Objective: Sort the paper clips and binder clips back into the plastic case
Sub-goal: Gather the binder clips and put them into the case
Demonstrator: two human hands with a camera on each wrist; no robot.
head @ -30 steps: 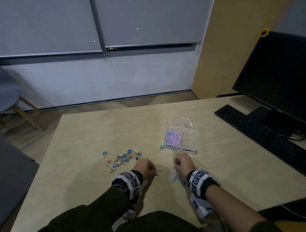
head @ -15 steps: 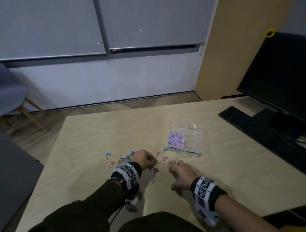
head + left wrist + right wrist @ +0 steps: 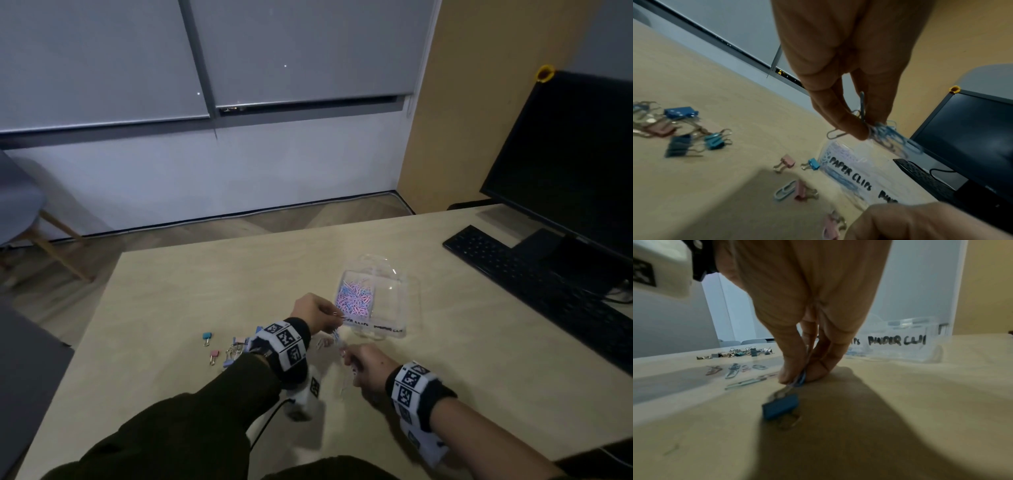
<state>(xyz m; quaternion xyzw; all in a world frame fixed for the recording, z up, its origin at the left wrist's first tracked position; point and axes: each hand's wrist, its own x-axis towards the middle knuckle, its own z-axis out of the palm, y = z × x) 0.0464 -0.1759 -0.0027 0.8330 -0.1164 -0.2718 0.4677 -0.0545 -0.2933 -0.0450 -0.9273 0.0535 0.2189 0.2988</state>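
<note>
The clear plastic case (image 3: 399, 286) stands open on the table, its left compartment full of pink and blue paper clips (image 3: 354, 298). My left hand (image 3: 318, 311) hovers just left of the case's front corner and pinches a bunch of blue paper clips (image 3: 887, 135) between thumb and fingers. My right hand (image 3: 363, 363) is down on the table in front of the case, its fingertips pinching a blue paper clip (image 3: 800, 380). A blue binder clip (image 3: 781, 405) lies just in front of those fingers. Binder clips (image 3: 233, 349) lie in a loose pile to the left.
The case front is hand-lettered "PAPER CLIPS" (image 3: 851, 175) and "BINDER CLI" (image 3: 897, 340); the right compartment looks bare. Loose paper clips (image 3: 733, 369) and binder clips (image 3: 786, 164) are scattered between pile and case. A black keyboard (image 3: 534, 284) and monitor (image 3: 575, 164) stand at the right.
My left hand has lifted off the table with a bunch of paper clips and moved right, toward the case. My right hand stays low on the table, fingers now pinched together.
</note>
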